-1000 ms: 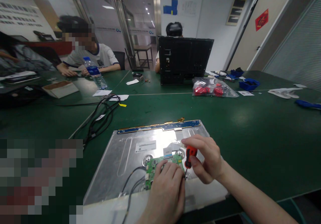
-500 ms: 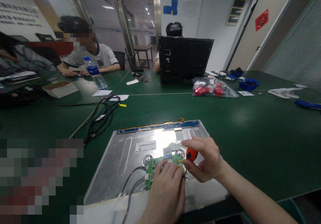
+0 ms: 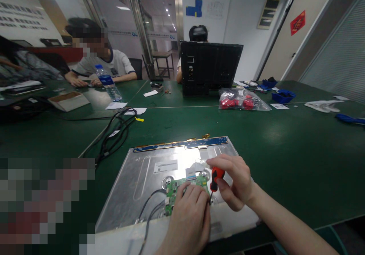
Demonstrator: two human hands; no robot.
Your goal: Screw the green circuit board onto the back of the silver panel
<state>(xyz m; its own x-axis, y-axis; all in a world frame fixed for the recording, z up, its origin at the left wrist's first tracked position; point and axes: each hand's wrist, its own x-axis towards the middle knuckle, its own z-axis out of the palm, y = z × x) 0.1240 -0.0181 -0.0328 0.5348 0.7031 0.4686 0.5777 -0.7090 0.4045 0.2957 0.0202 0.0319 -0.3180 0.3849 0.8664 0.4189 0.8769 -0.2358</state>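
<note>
A green circuit board [image 3: 173, 190] lies on the back of a silver display panel [image 3: 122, 194]. My left hand [image 3: 189, 209] rests over the board's right half, fingers bent and pressed together; their tips and whatever they may grip are hidden. In my right hand [image 3: 235, 179] is a red-and-black screwdriver [image 3: 217, 177], its handle between thumb and fingers. It stands nearly upright, slightly tilted, with its shaft running down beside the left hand at the board's right edge. The screwdriver's tip is hard to make out. A flat ribbon cable [image 3: 190, 173] meets the board's top edge.
Black cables [image 3: 118, 131] lie coiled at left on the green table [image 3: 285, 152]. Farther back are a water bottle [image 3: 108, 83], an open box [image 3: 70, 102], a large black monitor [image 3: 211, 68] and a plastic bag with red things [image 3: 242, 99]. Other people sit across the table.
The screwdriver's handle has come into fuller view between my right fingers, and the right thumb has moved lower and to the right. My left hand and the panel have stayed in place.
</note>
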